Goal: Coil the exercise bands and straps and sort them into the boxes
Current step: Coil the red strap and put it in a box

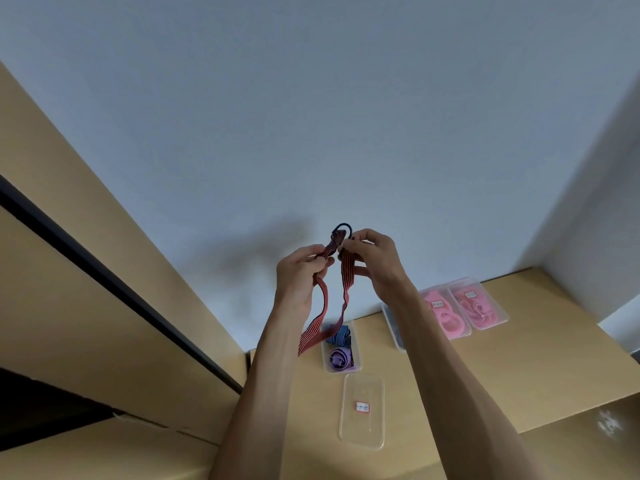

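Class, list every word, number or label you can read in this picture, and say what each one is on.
No text can be read.
Red-bordered label on the clear lid: too small and blurred.
Label on the left pink box: blurred.
Label on the right pink box: blurred.

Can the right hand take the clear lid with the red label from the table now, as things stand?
Probably not at once. The right hand and the left hand both grip the red striped strap, raised above the table. The lid lies uncovered below, so the way looks free once it lets go.
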Demonstrator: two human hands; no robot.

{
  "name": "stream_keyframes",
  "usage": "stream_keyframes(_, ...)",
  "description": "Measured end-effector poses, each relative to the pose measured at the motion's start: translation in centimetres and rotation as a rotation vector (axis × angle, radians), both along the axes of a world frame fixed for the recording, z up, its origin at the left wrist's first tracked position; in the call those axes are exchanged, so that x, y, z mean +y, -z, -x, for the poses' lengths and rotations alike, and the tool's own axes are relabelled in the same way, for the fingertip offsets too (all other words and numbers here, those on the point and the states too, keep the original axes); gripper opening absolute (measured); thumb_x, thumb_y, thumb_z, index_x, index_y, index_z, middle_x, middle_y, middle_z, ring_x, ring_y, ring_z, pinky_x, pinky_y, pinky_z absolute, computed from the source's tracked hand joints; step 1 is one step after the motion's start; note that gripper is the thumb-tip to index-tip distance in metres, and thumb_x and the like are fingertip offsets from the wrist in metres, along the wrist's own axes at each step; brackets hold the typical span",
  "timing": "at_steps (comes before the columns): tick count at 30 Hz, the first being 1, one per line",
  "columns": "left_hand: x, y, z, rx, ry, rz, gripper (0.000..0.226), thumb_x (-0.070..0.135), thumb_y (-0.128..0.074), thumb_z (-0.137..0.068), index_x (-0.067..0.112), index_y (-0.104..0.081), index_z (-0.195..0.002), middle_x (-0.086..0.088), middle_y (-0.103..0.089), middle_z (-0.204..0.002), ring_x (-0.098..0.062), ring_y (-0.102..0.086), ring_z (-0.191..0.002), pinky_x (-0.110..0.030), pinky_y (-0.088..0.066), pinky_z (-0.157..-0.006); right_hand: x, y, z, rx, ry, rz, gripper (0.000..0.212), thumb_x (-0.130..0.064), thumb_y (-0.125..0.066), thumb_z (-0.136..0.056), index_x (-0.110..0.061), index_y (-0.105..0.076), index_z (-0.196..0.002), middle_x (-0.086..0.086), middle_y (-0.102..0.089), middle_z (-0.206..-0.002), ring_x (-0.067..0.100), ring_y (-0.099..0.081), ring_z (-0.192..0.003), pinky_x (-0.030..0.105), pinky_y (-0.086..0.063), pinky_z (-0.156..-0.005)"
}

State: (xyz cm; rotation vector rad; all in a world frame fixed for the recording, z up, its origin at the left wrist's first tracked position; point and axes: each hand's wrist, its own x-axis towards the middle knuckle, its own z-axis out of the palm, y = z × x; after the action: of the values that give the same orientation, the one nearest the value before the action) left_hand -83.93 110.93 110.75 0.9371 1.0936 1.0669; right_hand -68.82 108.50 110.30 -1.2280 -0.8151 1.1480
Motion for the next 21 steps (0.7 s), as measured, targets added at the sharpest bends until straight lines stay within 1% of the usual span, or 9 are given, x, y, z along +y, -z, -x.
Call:
stream_keyframes(3,0.2,0.2,0.2,0.055,-0.025,-0.102,0.028,-0.017,-0.056,-0.087,0.006,-0.068,-0.097,-0.008,-0.073,-0.077,-0.025,-0.075,-0.084,-0.023,-0.051,-0.062,0.2,0.1,0.5,0.017,0.023,0.003,0.011,-0.014,-0.07,-0.089,-0.009,-0.063,-0.082,0.011,-0.069,-0.085,0.017,-0.067,-0.079,0.038,-0.056,-0.068)
stream_keyframes(5,0.3,0.5,0.2,0.141,-0.017,-0.147,0.033,-0.012,-0.058,-0.088,0.013,-0.065,-0.107,0.0,-0.076,-0.087,-0.021,-0.076,-0.081,-0.021,-0.05,-0.057,0.3,0.0,0.9,0.067,0.007,-0.021,0.012,-0.017,-0.069,-0.091,-0.009,-0.062,-0.084,0.012,-0.069,-0.088,0.018,-0.067,-0.08,0.036,-0.056,-0.069)
stream_keyframes(7,0.3,0.8,0.1,0.245,0.006,-0.184,0.039,-0.009,-0.06,-0.088,0.019,-0.062,-0.115,0.004,-0.074,-0.098,-0.016,-0.076,-0.079,-0.021,-0.049,-0.062,0.4,-0.3,1.2,0.085,0.004,-0.039,0.014,-0.014,-0.067,-0.092,-0.009,-0.059,-0.081,0.011,-0.069,-0.084,0.021,-0.066,-0.078,0.035,-0.055,-0.068)
stream_keyframes(10,0.4,1.0,0.1,0.3,0.041,-0.254,0.04,-0.009,-0.064,-0.081,0.026,-0.071,-0.1,0.006,-0.075,-0.091,-0.018,-0.075,-0.082,-0.021,-0.053,-0.067,0.8,-0.5,1.7,0.022,0.067,-0.031,0.015,-0.008,-0.069,-0.089,-0.009,-0.061,-0.077,0.007,-0.071,-0.078,0.024,-0.067,-0.077,0.043,-0.049,-0.073)
stream_keyframes(12,0.5,1.2,0.3,0.3,0.024,-0.263,0.035,-0.002,-0.065,-0.081,0.031,-0.075,-0.088,0.008,-0.075,-0.085,-0.014,-0.073,-0.081,-0.02,-0.054,-0.065,1.0,-0.5,2.1,-0.008,0.092,-0.035,0.014,-0.007,-0.07,-0.088,-0.009,-0.062,-0.076,0.006,-0.072,-0.076,0.022,-0.067,-0.076,0.041,-0.049,-0.074)
stream_keyframes(14,0.6,1.5,0.4,0.278,-0.008,-0.245,0.021,0.01,-0.068,-0.085,0.03,-0.075,-0.085,0.009,-0.074,-0.084,-0.009,-0.072,-0.079,-0.018,-0.054,-0.063,1.0,-0.5,2.4,-0.023,0.108,-0.043,0.014,-0.007,-0.071,-0.087,-0.01,-0.063,-0.075,0.007,-0.072,-0.076,0.02,-0.068,-0.072,0.035,-0.052,-0.069)
stream_keyframes(16,1.0,1.8,0.4,0.279,-0.026,-0.197,0.008,0.019,-0.071,-0.088,0.023,-0.071,-0.094,0.007,-0.072,-0.09,-0.008,-0.071,-0.08,-0.023,-0.055,-0.065,1.0,-0.5,2.6,-0.044,0.122,-0.047,0.014,-0.008,-0.072,-0.086,-0.012,-0.063,-0.075,0.009,-0.072,-0.076,0.02,-0.068,-0.069,0.029,-0.052,-0.062)
stream_keyframes(18,1.3,1.9,0.6,0.29,-0.004,-0.147,0.016,0.019,-0.072,-0.089,0.017,-0.068,-0.104,0.002,-0.073,-0.095,-0.011,-0.072,-0.082,-0.032,-0.058,-0.071,1.1,-0.5,2.8,-0.058,0.122,-0.067,0.014,-0.008,-0.072,-0.085,-0.012,-0.063,-0.075,0.011,-0.072,-0.078,0.021,-0.068,-0.068,0.026,-0.052,-0.058)
stream_keyframes(21,1.3,1.8,0.8,0.262,0.071,-0.212,0.014,0.009,-0.068,-0.091,0.022,-0.074,-0.087,-0.001,-0.076,-0.078,-0.018,-0.073,-0.07,-0.033,-0.063,-0.071,1.2,-0.3,3.0,-0.096,0.131,-0.093,0.01,-0.007,-0.072,-0.085,-0.007,-0.065,-0.078,0.013,-0.071,-0.077,0.019,-0.067,-0.066,0.025,-0.051,-0.055)
